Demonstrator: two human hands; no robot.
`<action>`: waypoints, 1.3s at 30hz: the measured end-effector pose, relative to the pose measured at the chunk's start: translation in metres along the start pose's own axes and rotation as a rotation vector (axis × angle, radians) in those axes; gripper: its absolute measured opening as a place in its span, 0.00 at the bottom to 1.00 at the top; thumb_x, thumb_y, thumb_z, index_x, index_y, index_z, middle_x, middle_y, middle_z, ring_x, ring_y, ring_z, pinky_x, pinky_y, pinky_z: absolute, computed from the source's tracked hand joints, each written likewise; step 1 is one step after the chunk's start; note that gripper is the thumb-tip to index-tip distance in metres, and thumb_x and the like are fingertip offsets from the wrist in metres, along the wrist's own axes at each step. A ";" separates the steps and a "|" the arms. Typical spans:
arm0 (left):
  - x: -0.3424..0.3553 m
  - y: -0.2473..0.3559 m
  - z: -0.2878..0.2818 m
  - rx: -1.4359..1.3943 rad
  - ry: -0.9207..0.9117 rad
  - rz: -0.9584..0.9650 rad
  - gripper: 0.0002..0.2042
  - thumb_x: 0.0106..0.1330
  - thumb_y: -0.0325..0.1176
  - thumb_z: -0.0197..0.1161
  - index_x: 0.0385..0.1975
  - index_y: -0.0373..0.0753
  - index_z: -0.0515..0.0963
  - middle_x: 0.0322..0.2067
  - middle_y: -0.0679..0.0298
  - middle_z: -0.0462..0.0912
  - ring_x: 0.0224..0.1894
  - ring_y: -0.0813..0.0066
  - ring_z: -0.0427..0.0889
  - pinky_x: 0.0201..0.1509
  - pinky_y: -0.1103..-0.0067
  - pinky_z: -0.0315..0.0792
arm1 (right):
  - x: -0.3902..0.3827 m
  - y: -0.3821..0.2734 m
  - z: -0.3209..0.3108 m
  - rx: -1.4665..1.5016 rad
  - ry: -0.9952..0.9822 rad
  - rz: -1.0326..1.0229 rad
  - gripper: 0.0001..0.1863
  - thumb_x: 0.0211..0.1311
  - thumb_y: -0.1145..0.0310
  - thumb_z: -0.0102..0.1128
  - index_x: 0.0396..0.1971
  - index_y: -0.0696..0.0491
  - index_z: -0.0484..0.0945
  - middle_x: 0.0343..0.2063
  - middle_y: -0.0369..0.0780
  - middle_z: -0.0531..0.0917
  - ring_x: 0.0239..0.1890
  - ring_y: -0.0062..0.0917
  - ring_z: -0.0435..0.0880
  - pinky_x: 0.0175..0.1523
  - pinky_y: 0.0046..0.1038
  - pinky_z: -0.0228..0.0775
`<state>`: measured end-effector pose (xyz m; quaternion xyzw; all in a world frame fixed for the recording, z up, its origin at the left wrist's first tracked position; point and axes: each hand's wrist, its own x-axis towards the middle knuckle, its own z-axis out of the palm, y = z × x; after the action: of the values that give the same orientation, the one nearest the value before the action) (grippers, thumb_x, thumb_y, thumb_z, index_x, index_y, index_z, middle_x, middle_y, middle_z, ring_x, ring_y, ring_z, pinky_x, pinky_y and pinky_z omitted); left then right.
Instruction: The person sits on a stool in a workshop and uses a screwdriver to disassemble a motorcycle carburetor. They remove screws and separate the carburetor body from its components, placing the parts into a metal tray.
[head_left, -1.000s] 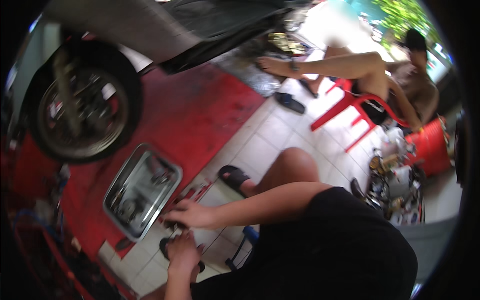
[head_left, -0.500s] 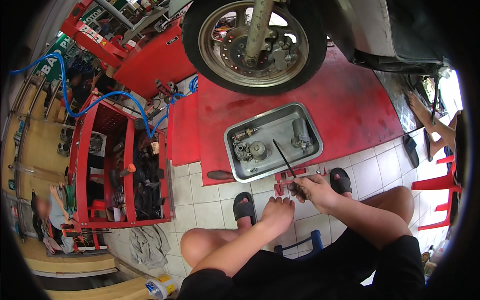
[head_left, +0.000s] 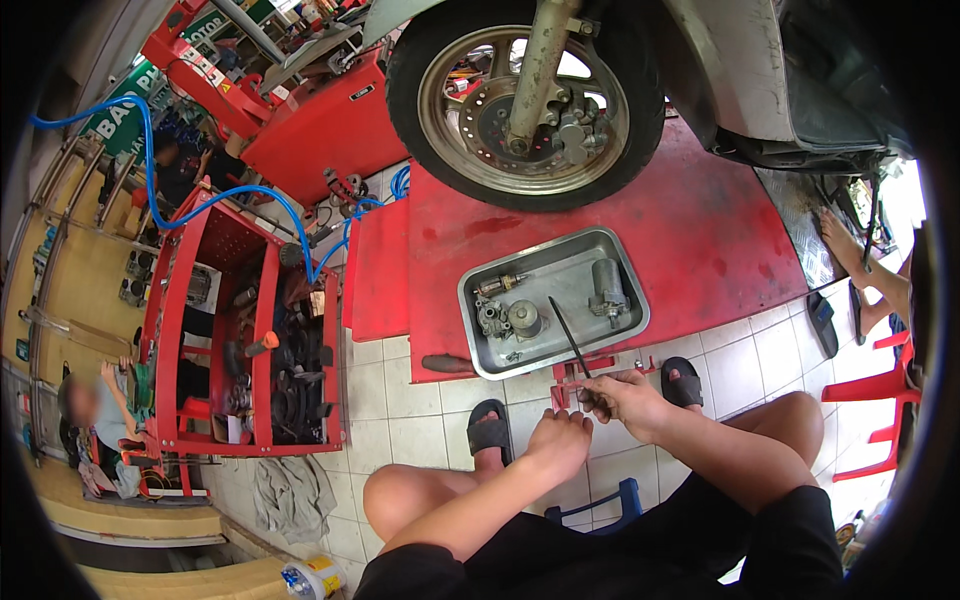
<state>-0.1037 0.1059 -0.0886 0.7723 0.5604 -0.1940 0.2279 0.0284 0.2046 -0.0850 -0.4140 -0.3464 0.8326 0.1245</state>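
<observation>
My right hand [head_left: 630,408] grips a thin black rod [head_left: 566,331], angled up over the near rim of a metal tray [head_left: 477,355]. Just left of it and lower, my left hand [head_left: 560,445] has its fingers curled; what they hold, if anything, is hidden. In the tray lie a metal cylinder [head_left: 610,295], a round housing [head_left: 524,318], a carburetor-like part [head_left: 491,320] and a small spindle-shaped part [head_left: 500,283]. The tray rests on a red platform [head_left: 715,250] below a motorcycle's front wheel [head_left: 431,115]. A dark wooden handle [head_left: 450,363] lies left of the tray.
A red tool cart [head_left: 170,330] with a blue hose [head_left: 258,191] above it stands left, near a seated person [head_left: 100,410] and a grey rag [head_left: 292,495]. At right are another person's legs [head_left: 880,290] and a red plastic chair [head_left: 860,390]. A blue stool [head_left: 628,500] is beneath me.
The view has swung left and straightened since a second ago, bringing the cart and rod into sight. Over the last half second the scene has shifted slightly downward; both hands keep nearly the same pose.
</observation>
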 end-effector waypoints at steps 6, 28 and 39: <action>0.003 0.002 0.004 -0.007 -0.001 -0.002 0.31 0.60 0.45 0.65 0.59 0.33 0.69 0.51 0.55 0.77 0.54 0.59 0.77 0.55 0.64 0.70 | 0.005 0.004 -0.001 -0.007 -0.026 0.025 0.13 0.65 0.62 0.60 0.37 0.58 0.83 0.30 0.36 0.83 0.29 0.18 0.78 0.33 0.22 0.66; 0.001 -0.003 0.003 -0.062 -0.003 -0.022 0.30 0.59 0.44 0.67 0.57 0.31 0.70 0.55 0.51 0.75 0.54 0.58 0.77 0.56 0.63 0.70 | 0.016 0.022 -0.006 -0.071 0.038 0.051 0.14 0.65 0.58 0.62 0.37 0.54 0.83 0.31 0.35 0.82 0.31 0.20 0.79 0.34 0.24 0.67; -0.001 -0.003 -0.001 -0.066 0.015 -0.015 0.34 0.60 0.43 0.66 0.62 0.31 0.65 0.60 0.46 0.71 0.57 0.57 0.76 0.57 0.62 0.69 | 0.012 0.022 -0.011 -0.049 -0.032 0.078 0.11 0.64 0.66 0.59 0.43 0.55 0.81 0.34 0.37 0.83 0.32 0.21 0.80 0.35 0.26 0.66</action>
<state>-0.1064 0.1065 -0.0871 0.7616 0.5739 -0.1714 0.2473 0.0309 0.1995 -0.1117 -0.4167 -0.3521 0.8345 0.0765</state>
